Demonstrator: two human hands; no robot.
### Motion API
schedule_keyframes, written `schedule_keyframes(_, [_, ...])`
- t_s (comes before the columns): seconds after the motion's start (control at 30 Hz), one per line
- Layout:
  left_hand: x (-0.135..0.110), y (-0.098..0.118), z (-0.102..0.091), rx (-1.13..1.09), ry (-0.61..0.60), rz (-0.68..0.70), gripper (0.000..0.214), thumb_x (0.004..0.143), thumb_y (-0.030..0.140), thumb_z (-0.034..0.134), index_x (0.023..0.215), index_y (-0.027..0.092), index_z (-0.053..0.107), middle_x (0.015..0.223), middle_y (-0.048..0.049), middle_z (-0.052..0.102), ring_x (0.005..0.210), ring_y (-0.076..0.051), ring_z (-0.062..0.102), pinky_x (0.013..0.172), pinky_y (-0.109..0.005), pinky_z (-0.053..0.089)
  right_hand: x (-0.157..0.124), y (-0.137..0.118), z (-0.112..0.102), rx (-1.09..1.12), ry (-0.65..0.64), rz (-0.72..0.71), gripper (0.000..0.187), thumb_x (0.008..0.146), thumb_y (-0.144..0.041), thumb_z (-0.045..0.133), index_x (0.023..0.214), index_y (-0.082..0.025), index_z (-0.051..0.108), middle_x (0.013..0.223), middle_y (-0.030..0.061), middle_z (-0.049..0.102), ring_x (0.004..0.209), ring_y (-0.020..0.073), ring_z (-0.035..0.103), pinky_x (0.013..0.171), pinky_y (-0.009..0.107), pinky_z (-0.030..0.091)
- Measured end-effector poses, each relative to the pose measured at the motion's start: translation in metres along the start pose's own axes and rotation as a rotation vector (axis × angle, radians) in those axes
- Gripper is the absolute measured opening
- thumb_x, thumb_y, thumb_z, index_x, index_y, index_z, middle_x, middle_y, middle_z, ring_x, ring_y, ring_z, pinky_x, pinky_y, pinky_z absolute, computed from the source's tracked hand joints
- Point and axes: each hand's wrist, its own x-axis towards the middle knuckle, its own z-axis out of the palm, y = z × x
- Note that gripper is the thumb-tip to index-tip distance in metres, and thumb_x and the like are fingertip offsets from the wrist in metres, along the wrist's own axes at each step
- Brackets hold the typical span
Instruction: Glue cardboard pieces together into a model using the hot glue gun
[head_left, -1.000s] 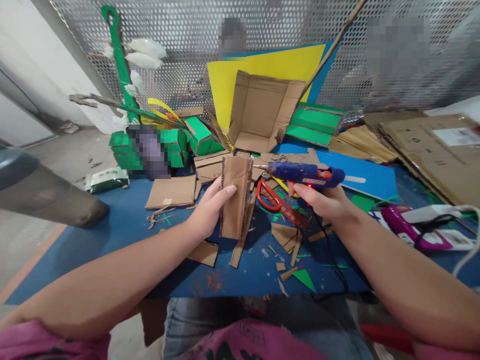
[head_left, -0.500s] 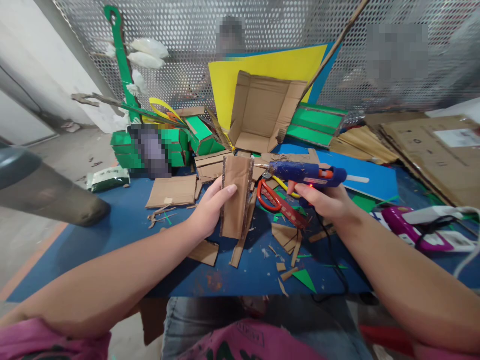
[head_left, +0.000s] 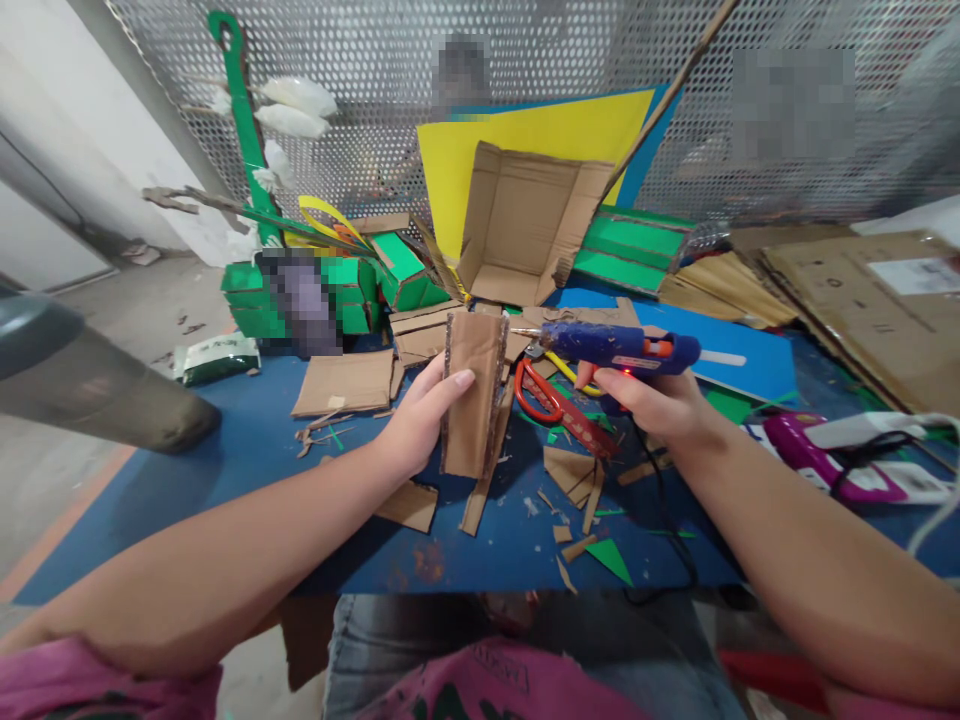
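My left hand [head_left: 427,415] grips a narrow, tapering piece of cardboard [head_left: 472,430] upright, thumb across its front and the other fingers hidden behind. My right hand [head_left: 656,400] is wrapped round the handle of a blue hot glue gun [head_left: 592,345], a finger at its orange trigger. A white glue stick [head_left: 724,358] pokes out of the gun's back. The metal nozzle points left at the cardboard's upper right edge; whether they touch I cannot tell. Below the gun lie red-handled scissors [head_left: 538,392] on the blue table [head_left: 360,565].
Cardboard scraps [head_left: 574,475] and green bits litter the table. Behind stand an open cardboard box [head_left: 525,220], a yellow sheet [head_left: 450,180] and green cardboard shapes [head_left: 634,245]. A grey cylindrical container [head_left: 97,370] leans in at left. A purple-and-white device [head_left: 825,450] lies right.
The glue gun and my right hand have shifted very slightly to the right. My left hand and the cardboard piece stay in place.
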Motion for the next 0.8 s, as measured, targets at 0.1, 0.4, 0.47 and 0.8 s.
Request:
schedule_keyframes(0.1, [-0.0001, -0.0004, -0.0006, 0.003, -0.002, -0.004, 0.052, 0.093, 0.053, 0.083, 0.134, 0.021, 0.078, 0.110, -0.0074, 0.085, 0.108, -0.032, 0.080, 0.105, -0.041, 0.063, 0.0001, -0.0006, 0.0008, 0.005, -0.013, 0.001, 0.022, 0.103, -0.042, 0.072, 0.092, -0.025, 0.081, 0.081, 0.0032, 0.074, 0.071, 0.0212, 0.067, 0.068, 0.038, 0.056])
schedule_keyframes(0.4, [-0.0003, -0.0018, -0.0021, 0.001, -0.010, -0.009, 0.052, 0.094, 0.052, 0.083, 0.135, 0.022, 0.077, 0.111, -0.0080, 0.085, 0.109, -0.032, 0.080, 0.104, -0.041, 0.063, 0.0030, 0.0011, -0.0017, -0.015, -0.043, 0.020, 0.021, 0.102, -0.043, 0.073, 0.101, -0.025, 0.084, 0.085, 0.0041, 0.076, 0.075, 0.0226, 0.069, 0.071, 0.039, 0.059])
schedule_keyframes(0.47, [-0.0001, -0.0018, -0.0020, 0.003, -0.013, -0.008, 0.052, 0.094, 0.052, 0.082, 0.135, 0.022, 0.077, 0.110, -0.0078, 0.085, 0.109, -0.031, 0.080, 0.105, -0.041, 0.062, 0.0018, 0.0015, -0.0017, -0.009, -0.041, 0.039, 0.022, 0.101, -0.045, 0.074, 0.101, -0.025, 0.084, 0.085, 0.0047, 0.076, 0.077, 0.0235, 0.070, 0.071, 0.040, 0.060])
schedule_keyframes(0.8, [-0.0005, -0.0013, -0.0016, -0.013, -0.011, -0.017, 0.054, 0.092, 0.053, 0.083, 0.135, 0.021, 0.077, 0.109, -0.0083, 0.085, 0.108, -0.033, 0.081, 0.103, -0.044, 0.064, -0.0044, 0.0087, 0.0020, 0.047, 0.037, 0.100, 0.028, 0.099, -0.051, 0.076, 0.093, -0.025, 0.083, 0.085, 0.0051, 0.075, 0.078, 0.0242, 0.071, 0.075, 0.042, 0.063])
